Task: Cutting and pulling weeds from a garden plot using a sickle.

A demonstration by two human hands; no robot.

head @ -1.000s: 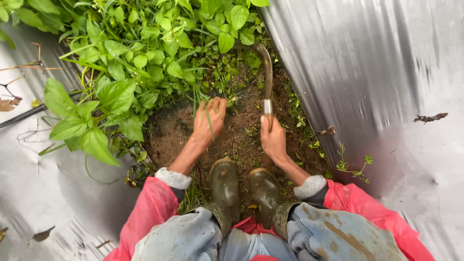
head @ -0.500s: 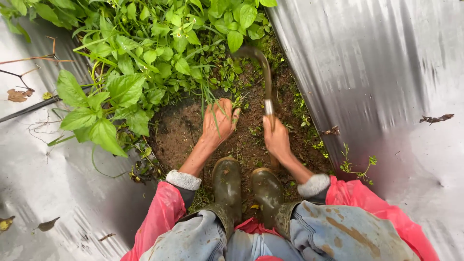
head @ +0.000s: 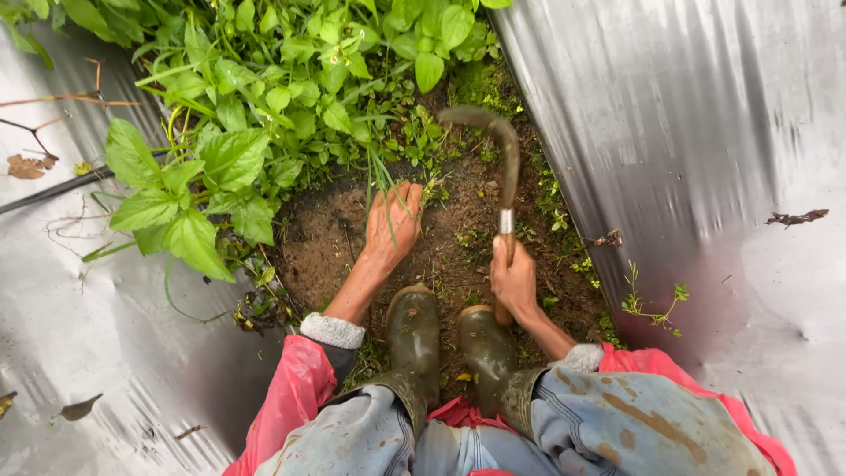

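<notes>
The right hand (head: 515,280) has drawn the sickle (head: 502,150) back toward the boots, its blade now clear of the leaves.

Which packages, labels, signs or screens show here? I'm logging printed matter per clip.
None in view: no package, label, sign or screen.
Only the left hand gripping grass blades, the right hand holding a curved sickle, leafy weeds, bare soil and silver plastic sheeting.
</notes>
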